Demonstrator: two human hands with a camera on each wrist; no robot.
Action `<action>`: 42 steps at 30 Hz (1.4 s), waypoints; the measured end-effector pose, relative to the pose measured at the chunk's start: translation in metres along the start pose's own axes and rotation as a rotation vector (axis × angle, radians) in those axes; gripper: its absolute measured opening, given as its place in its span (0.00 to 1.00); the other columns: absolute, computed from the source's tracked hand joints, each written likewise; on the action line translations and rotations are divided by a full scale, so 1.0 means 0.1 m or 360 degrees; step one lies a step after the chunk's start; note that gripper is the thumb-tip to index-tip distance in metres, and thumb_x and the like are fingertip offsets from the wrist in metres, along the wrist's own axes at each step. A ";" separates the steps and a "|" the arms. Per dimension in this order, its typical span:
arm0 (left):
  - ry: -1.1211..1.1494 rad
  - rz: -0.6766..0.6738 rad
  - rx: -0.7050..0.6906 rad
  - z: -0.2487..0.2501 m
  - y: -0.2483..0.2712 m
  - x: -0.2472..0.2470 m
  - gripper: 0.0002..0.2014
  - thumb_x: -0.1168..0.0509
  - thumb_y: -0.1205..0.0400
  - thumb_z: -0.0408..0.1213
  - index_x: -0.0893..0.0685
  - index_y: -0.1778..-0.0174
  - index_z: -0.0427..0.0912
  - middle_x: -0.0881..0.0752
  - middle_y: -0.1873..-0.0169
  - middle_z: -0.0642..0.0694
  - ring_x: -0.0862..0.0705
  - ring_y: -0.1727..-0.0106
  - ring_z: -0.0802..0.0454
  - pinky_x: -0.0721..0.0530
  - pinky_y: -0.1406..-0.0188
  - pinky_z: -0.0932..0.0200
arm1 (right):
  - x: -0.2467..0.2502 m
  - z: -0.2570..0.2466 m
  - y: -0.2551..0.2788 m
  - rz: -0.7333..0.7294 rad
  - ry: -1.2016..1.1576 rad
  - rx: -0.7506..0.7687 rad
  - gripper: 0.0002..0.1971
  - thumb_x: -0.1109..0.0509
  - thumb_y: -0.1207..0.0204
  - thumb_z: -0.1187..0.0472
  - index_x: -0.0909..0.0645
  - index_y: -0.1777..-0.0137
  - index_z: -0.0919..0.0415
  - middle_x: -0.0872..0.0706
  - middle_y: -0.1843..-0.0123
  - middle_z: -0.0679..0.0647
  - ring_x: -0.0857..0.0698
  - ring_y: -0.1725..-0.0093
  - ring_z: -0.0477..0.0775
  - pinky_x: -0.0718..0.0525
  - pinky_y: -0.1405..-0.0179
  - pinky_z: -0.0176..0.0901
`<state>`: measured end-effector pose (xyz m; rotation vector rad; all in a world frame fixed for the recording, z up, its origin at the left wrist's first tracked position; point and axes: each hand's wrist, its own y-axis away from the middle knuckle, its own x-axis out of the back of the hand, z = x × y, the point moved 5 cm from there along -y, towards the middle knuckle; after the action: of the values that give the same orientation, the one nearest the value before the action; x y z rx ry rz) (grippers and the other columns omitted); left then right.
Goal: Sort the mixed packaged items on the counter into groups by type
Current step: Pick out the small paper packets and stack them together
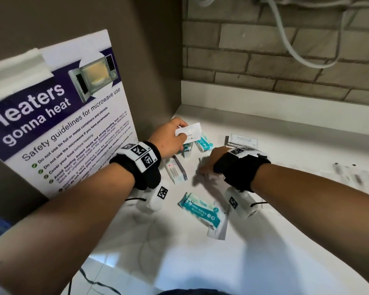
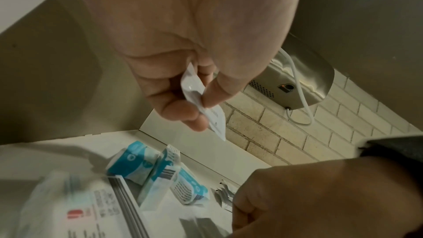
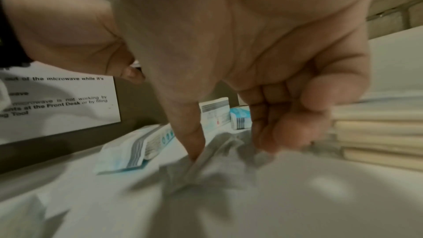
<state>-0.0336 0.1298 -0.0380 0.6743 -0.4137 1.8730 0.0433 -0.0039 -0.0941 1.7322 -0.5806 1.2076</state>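
My left hand (image 1: pixel 170 137) is raised near the back left corner and pinches a white sachet (image 1: pixel 189 131) between thumb and fingers; the left wrist view shows the sachet (image 2: pixel 201 100) edge-on. My right hand (image 1: pixel 208 165) is down on the white counter (image 1: pixel 285 231). In the right wrist view its thumb and curled fingers pinch a crumpled, blurred white packet (image 3: pixel 206 162). Teal packs (image 1: pixel 203 143) lie under the left hand, a white box with a red mark (image 1: pixel 175 170) beside them. A teal mini wipes pack (image 1: pixel 200 209) lies nearer me. A stack of shampoo sachets (image 1: pixel 242 140) sits behind the right hand.
A microwave safety poster (image 1: pixel 62 116) leans on the wall at left. A brick wall (image 1: pixel 285 71) with a hanging white cable (image 1: pixel 290 47) closes the back. Several clear-wrapped items (image 1: pixel 354 173) lie at the right. Wrist cameras hang under both wrists.
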 end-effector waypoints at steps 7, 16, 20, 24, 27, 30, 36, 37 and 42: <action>0.0030 -0.0002 -0.0010 0.00 0.07 0.00 0.12 0.41 0.16 0.30 0.22 0.40 0.47 0.13 0.50 0.43 0.15 0.69 0.52 0.12 0.62 0.47 | -0.01 -0.21 0.04 -0.0107 0.0051 0.0126 0.13 0.28 0.34 0.45 0.13 0.58 0.54 0.14 0.58 0.54 0.16 0.58 0.56 0.21 0.59 0.38; 0.0102 -0.0065 0.0000 -0.16 0.13 -0.11 0.16 0.42 0.16 0.28 0.20 0.38 0.49 0.14 0.48 0.41 0.16 0.67 0.51 0.12 0.61 0.46 | -0.11 -0.27 0.31 -0.0088 0.0396 0.0901 0.17 0.42 0.21 0.68 0.35 0.70 0.54 0.31 0.73 0.47 0.32 0.74 0.48 0.35 0.69 0.38; 0.0112 -0.0078 -0.0012 -0.17 0.14 -0.14 0.17 0.41 0.16 0.28 0.16 0.37 0.50 0.16 0.55 0.46 0.17 0.69 0.55 0.15 0.70 0.61 | -0.08 -0.06 0.38 -0.0060 0.0365 0.0632 0.21 0.28 0.27 0.64 0.24 0.35 0.53 0.19 0.43 0.49 0.20 0.45 0.53 0.26 0.50 0.39; 0.0092 -0.0120 -0.0031 -0.16 0.16 -0.18 0.17 0.42 0.16 0.29 0.16 0.38 0.51 0.15 0.53 0.48 0.17 0.67 0.55 0.17 0.73 0.66 | -0.09 -0.06 0.44 0.0016 0.0234 0.0504 0.22 0.26 0.29 0.60 0.23 0.35 0.62 0.17 0.37 0.56 0.19 0.38 0.57 0.23 0.44 0.41; 0.0038 -0.0133 -0.0033 -0.15 0.16 -0.20 0.17 0.44 0.15 0.31 0.18 0.36 0.51 0.15 0.47 0.46 0.16 0.65 0.53 0.15 0.66 0.58 | -0.09 -0.06 0.46 -0.0021 0.0198 0.0371 0.18 0.29 0.24 0.58 0.20 0.37 0.66 0.16 0.44 0.58 0.18 0.44 0.57 0.25 0.51 0.40; 0.0049 -0.0124 0.0007 -0.16 0.15 -0.21 0.17 0.46 0.14 0.31 0.20 0.33 0.49 0.15 0.47 0.45 0.16 0.67 0.52 0.19 0.73 0.61 | -0.07 -0.06 0.46 -0.0134 0.0095 0.0319 0.13 0.26 0.26 0.59 0.17 0.44 0.65 0.17 0.50 0.57 0.21 0.51 0.55 0.25 0.52 0.40; 0.0201 -0.0090 0.0113 -0.23 0.17 -0.21 0.17 0.48 0.13 0.31 0.19 0.33 0.46 0.15 0.63 0.44 0.18 0.71 0.53 0.21 0.78 0.66 | 0.04 -0.10 0.53 -0.0027 -0.0103 0.0431 0.19 0.20 0.34 0.64 0.17 0.42 0.58 0.17 0.50 0.49 0.19 0.50 0.53 0.25 0.55 0.38; 0.0244 -0.0126 0.0110 -0.23 0.19 -0.23 0.16 0.48 0.13 0.32 0.18 0.36 0.46 0.15 0.65 0.44 0.18 0.71 0.51 0.19 0.75 0.62 | 0.10 -0.11 0.54 0.0016 -0.0169 0.0464 0.18 0.19 0.35 0.63 0.17 0.46 0.56 0.18 0.54 0.47 0.21 0.53 0.51 0.25 0.60 0.36; 0.0546 -0.0315 0.0169 -0.08 0.31 -0.35 0.24 0.45 0.16 0.61 0.14 0.44 0.46 0.10 0.58 0.43 0.13 0.66 0.48 0.19 0.68 0.56 | 0.49 -0.10 0.55 0.0291 -0.0571 0.0517 0.22 0.15 0.43 0.64 0.21 0.52 0.54 0.19 0.61 0.46 0.21 0.63 0.48 0.27 0.72 0.36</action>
<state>-0.0540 0.0967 -0.0651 0.4333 -0.0253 1.7855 0.0155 -0.0147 -0.0262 2.2365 -0.8028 1.1702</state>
